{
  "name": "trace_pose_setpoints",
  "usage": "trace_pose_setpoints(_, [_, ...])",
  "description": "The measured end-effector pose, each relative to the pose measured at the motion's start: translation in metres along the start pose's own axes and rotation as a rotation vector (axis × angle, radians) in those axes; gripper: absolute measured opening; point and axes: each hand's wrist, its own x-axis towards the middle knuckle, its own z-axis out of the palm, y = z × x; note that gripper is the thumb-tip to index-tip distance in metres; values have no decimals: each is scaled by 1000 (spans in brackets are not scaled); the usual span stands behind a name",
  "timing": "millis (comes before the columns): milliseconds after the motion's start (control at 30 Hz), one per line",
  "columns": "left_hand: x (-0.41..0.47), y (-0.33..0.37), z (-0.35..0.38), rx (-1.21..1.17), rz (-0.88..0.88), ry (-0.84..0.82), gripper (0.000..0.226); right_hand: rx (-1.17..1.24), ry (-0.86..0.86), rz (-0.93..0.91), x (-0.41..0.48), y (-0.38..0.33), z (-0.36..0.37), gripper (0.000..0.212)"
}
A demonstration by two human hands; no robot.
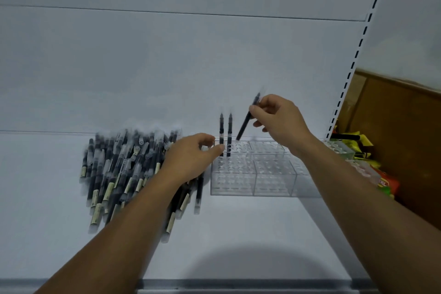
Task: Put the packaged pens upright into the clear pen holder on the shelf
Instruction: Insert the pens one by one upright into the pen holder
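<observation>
Pinching a packaged pen between thumb and fingers, your right hand is holding it tilted above the back row of the clear pen holder; the pen's top is leaning to the right and its lower end is hanging just over the holder's rear holes, with no clear contact visible. Two other pens are standing upright side by side in the back left corner of the holder, the left one and the right one close together but apart. Your left hand is reaching to that same corner with its fingers curled; the thumb tip is lying against the foot of the left upright pen, but you cannot tell from this view whether the hand is grasping the pen, the holder's edge, or nothing. The holder is sitting on the white shelf, near the back panel. Left of it, partly under your left forearm, the pile of packaged pens is lying flat and loosely fanned. Beyond the holder's right end, bright packets are lying beside the slotted upright.
</observation>
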Motion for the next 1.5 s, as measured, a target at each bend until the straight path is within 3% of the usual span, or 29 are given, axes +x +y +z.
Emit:
trace_pose_setpoints(333, [9, -5, 1, -150, -50, -49, 48, -260, -75, -119, 13, -9, 3, 13])
trace_pose_setpoints(500, [9, -6, 2, -155, -35, -50, 48, -380, -139, -46, 12, -8, 9, 17])
trace_pose_setpoints(967, [-2, 12, -11, -129, 64, 5, 44, -649, -164, 78, -7, -19, 16, 26])
trace_pose_setpoints(1167, [-27, 14, -52, 9, 80, 67, 33, -725, -157, -26, -46, -48, 21, 14])
trace_pose_setpoints(1400, [-92, -32, -96, 229, -1, 330, 30, -806, -389, -141, -112, -71, 84, 46])
trace_pose_setpoints(1500, [-116, -52, -108, 273, -84, 309, 37, -846, -406, -119, -125, -74, 98, 51])
